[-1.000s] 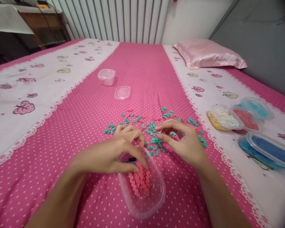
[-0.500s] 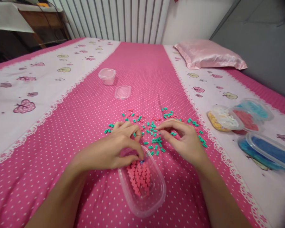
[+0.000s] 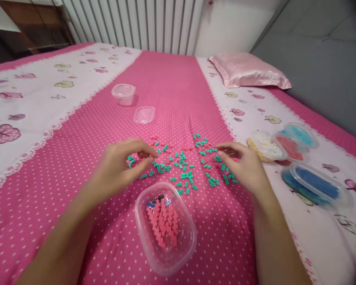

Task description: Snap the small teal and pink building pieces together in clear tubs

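Small green bricks point(image 3: 186, 175) and pinkish-red bricks point(image 3: 168, 161) lie scattered on the bedspread. My left hand point(image 3: 123, 164) hovers at the left side of the scatter, thumb and forefinger tips brought together; anything between them is too small to make out. On the right side, my right hand point(image 3: 243, 164) has thumb and forefinger in a close pinch over the bricks, and what it holds is unclear. Nearer to me sits an open clear plastic box point(image 3: 187, 253). Inside it are stepped rows of pinkish-red bricks point(image 3: 163, 223), with a few blue and black pieces at the far end.
A lidded clear tub point(image 3: 124, 95) and a loose lid point(image 3: 144, 115) lie farther back. To the right stand boxes of yellow and white pieces point(image 3: 267, 146), red pieces point(image 3: 290, 148), light-blue pieces point(image 3: 298, 134) and dark-blue pieces point(image 3: 317, 182). A pink pillow point(image 3: 249, 71) rests beyond.
My left hand has left the box and moved up and left to the bricks, uncovering the blue and black pieces. My right hand has shifted towards the right of the scatter. The view has turned slightly right.
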`<state>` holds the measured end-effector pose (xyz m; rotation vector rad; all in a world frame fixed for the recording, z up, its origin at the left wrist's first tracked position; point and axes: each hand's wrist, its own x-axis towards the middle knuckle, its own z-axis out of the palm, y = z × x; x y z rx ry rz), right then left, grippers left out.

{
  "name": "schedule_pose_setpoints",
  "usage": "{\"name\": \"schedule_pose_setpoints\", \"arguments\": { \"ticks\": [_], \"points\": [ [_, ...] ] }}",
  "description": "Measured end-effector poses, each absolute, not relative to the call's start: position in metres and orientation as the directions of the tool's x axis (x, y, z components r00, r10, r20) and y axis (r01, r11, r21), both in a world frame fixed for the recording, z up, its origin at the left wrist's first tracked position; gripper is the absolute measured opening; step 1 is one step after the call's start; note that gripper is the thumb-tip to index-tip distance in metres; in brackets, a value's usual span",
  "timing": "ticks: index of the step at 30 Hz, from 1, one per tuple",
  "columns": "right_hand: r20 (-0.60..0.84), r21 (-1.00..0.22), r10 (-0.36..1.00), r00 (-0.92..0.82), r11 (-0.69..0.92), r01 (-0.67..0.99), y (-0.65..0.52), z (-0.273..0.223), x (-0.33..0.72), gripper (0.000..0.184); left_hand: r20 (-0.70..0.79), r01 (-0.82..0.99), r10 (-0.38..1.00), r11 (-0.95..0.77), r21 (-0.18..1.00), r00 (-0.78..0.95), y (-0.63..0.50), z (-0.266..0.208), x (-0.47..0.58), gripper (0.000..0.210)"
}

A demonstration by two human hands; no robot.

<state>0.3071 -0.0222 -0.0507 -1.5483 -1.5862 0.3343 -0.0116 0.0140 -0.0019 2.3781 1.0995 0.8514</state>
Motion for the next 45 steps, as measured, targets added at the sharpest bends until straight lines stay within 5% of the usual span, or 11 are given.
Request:
{"name": "schedule_pose_setpoints", "arguments": {
  "ticks": [10, 19, 25, 38, 45],
  "points": [
    [0.272, -0.554, 0.962, -0.003, 0.160, 0.817, -0.021, -0.080, 0.270, 0.040, 0.223, 0.581, 0.722, -0.669, 0.463, 0.655, 0.034, -0.031, 0.000, 0.023],
    [0.278, -0.618, 0.960, 0.041, 0.145, 0.773, -0.013, -0.079, 0.273, 0.020, 0.194, 0.619, 0.701, -0.703, 0.351, 0.686, 0.048, -0.059, 0.024, 0.009],
    [0.272, -0.718, 0.962, 0.008, 0.197, 0.667, -0.012, -0.072, 0.264, 0.009, 0.266, 0.592, 0.701, -0.706, 0.389, 0.662, 0.046, -0.062, 0.026, 0.005],
    [0.277, -0.827, 0.955, -0.106, 0.293, 0.480, -0.017, -0.063, 0.250, 0.024, 0.422, 0.281, 0.615, -0.731, 0.622, 0.666, 0.019, -0.030, 0.015, 0.007],
    [0.180, -0.965, 0.965, -0.189, 0.211, 0.157, -0.029, -0.053, 0.237, 0.034, 0.631, 0.254, 0.465, -0.881, 0.398, 0.622, 0.014, -0.024, 0.013, 0.014]
  ]
}}
